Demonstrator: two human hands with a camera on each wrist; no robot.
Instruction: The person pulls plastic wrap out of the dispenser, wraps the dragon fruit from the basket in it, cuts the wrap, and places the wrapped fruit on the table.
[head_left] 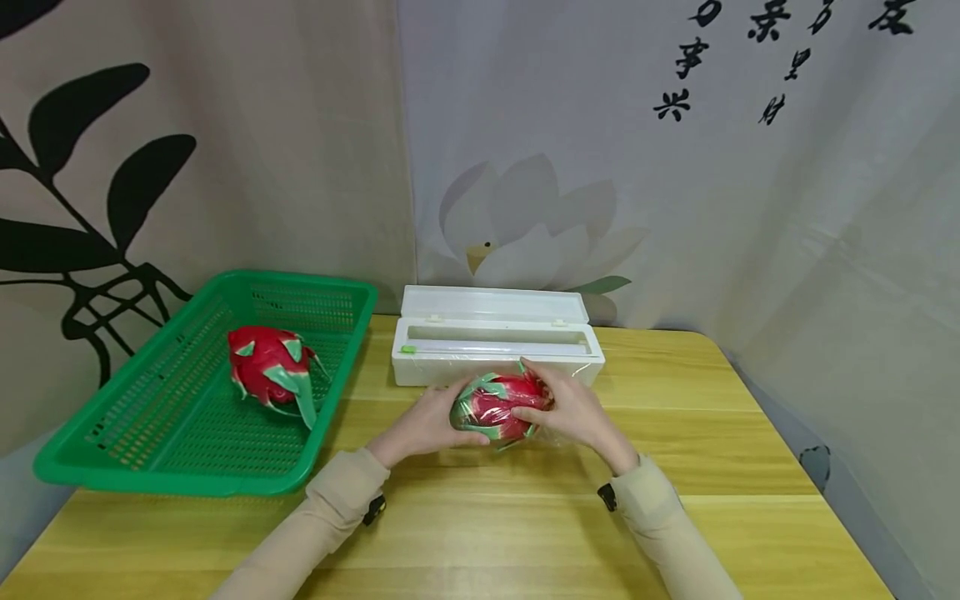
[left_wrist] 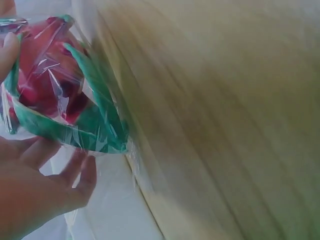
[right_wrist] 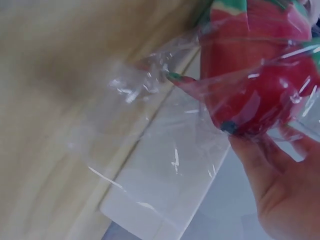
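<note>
Both hands hold a red dragon fruit (head_left: 506,406) with green scales, in front of the white box at the middle of the table. Clear plastic wrap (right_wrist: 135,95) covers the fruit and trails loosely off its end in the right wrist view. My left hand (head_left: 435,422) grips the fruit's left end, thumb on the near side. The right hand (head_left: 572,408) curls round its right end, with the thumb across the front. In the left wrist view, wrap lies tight and shiny over the fruit (left_wrist: 50,90), and the left fingers (left_wrist: 75,175) support it from one side.
Behind the hands stands a white cling-film box (head_left: 498,367), its lid raised, with a roll inside and a green slider at its left. To the left, a green plastic basket (head_left: 187,483) holds another dragon fruit (head_left: 270,367). A printed curtain hangs behind the wooden table (head_left: 712,467).
</note>
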